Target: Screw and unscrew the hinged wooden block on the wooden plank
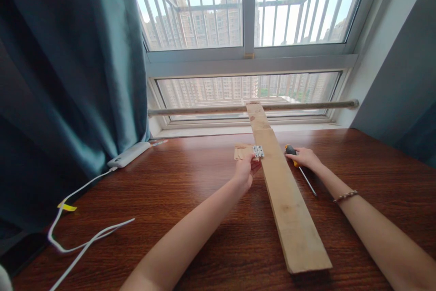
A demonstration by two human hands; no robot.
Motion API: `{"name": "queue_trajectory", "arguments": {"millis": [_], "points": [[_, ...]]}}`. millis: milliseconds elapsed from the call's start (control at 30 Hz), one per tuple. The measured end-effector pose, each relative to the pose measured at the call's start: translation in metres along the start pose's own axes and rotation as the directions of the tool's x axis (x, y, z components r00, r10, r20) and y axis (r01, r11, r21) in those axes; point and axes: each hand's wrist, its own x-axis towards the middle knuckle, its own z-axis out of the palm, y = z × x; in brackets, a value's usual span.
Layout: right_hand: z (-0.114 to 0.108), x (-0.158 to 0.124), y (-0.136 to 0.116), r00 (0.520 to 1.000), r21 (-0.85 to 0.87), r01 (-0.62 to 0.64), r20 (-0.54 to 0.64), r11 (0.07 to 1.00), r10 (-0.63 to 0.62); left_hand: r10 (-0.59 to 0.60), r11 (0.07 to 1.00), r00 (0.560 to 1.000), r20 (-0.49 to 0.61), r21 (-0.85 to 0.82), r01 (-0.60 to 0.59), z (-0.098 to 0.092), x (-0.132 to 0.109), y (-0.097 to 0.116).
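A long pale wooden board (284,191) stretches from near me to the metal rail under the window. A silver hinge (258,151) lies at the board's left edge, reaching over onto a small wood piece (241,150). My left hand (244,170) is closed on the small wood piece by the hinge, its thumb on top and fingers partly hidden beneath. To the right of the board, my right hand (305,158) grips the dark-and-yellow handle of a screwdriver (293,157). The screwdriver's shaft points back toward me, down and right.
The board lies on a dark reddish-brown wooden tabletop (190,218). At the left are a white power strip (129,155), a white cable (90,241) and a yellow tag (68,207). A blue curtain (75,77) hangs there. A metal rail (204,110) crosses before the window.
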Motion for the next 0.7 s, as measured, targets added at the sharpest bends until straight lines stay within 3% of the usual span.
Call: {"name": "queue_trajectory", "arguments": {"millis": [433,700], "points": [[0.0051,0.002,0.0037,1.0,0.027,-0.003,-0.009,1.0,0.003,-0.004,1.0,1.0,0.016,-0.014,0.004,0.0004,-0.0019,-0.0001],[0.002,-0.0009,-0.0025,0.994,0.046,-0.023,-0.103,0.999,0.028,-0.021,0.999,1.0,0.008,-0.034,0.021,0.002,-0.0045,0.0016]]}}
